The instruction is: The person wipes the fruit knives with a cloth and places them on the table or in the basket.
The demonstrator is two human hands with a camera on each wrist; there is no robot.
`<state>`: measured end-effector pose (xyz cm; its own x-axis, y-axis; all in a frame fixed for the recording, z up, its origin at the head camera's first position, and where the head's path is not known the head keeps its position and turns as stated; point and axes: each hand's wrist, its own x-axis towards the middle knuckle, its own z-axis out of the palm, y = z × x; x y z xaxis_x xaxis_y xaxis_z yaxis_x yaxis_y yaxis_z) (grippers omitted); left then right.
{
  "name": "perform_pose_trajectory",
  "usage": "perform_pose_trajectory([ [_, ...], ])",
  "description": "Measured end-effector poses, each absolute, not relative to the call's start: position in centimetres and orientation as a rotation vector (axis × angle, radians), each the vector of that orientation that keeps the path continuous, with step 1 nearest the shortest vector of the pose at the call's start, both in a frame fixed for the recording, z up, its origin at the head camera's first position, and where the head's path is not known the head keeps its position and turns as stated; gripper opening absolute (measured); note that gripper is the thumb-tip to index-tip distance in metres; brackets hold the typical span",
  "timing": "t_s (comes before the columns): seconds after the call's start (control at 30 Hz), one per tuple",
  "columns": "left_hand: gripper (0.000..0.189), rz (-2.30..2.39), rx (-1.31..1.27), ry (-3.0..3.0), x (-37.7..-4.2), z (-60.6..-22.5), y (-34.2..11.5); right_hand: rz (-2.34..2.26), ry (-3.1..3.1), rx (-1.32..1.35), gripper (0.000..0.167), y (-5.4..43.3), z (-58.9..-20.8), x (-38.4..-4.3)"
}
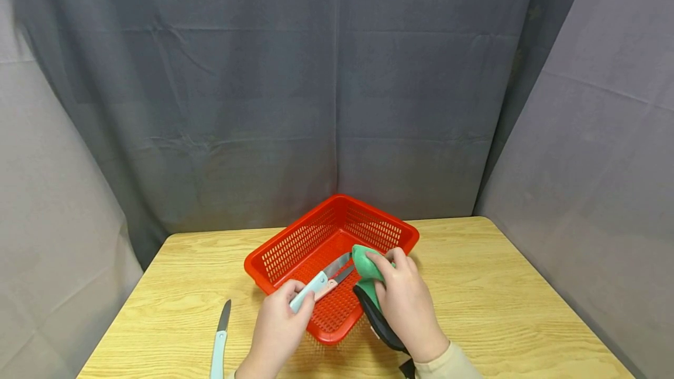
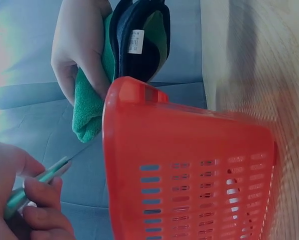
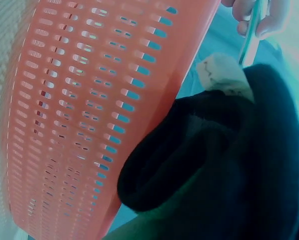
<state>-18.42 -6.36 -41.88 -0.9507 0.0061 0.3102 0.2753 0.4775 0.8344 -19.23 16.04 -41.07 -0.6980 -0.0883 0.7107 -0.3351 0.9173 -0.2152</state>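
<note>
My left hand (image 1: 281,323) grips the pale blue handle of a knife (image 1: 309,291), holding it above the red basket (image 1: 337,335) with its blade angled up to the right. A pink-handled knife (image 1: 326,289) shows just below it and appears to lie in the basket. With its fingers, my right hand (image 1: 409,303) pinches a green cloth (image 1: 367,263) with black edging, beside the blade tip over the basket's right side. The cloth's black part hangs outside the rim, and a white label (image 2: 136,42) shows on it in the left wrist view.
Another pale blue-handled knife (image 1: 219,347) lies on the wooden table (image 1: 505,303), left of my left hand. Grey curtains (image 1: 253,104) stand behind the table and along both sides. The slotted basket wall (image 3: 84,100) fills much of the right wrist view.
</note>
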Motion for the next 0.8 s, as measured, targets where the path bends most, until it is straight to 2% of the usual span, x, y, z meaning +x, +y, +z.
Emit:
perform_pose_trajectory([
  [0.8, 0.009, -1.356, -0.230, -2.502, -18.84, -42.23, -6.65, 0.460, -2.288, 0.253, 0.056, 15.98, -40.61, -19.04],
])
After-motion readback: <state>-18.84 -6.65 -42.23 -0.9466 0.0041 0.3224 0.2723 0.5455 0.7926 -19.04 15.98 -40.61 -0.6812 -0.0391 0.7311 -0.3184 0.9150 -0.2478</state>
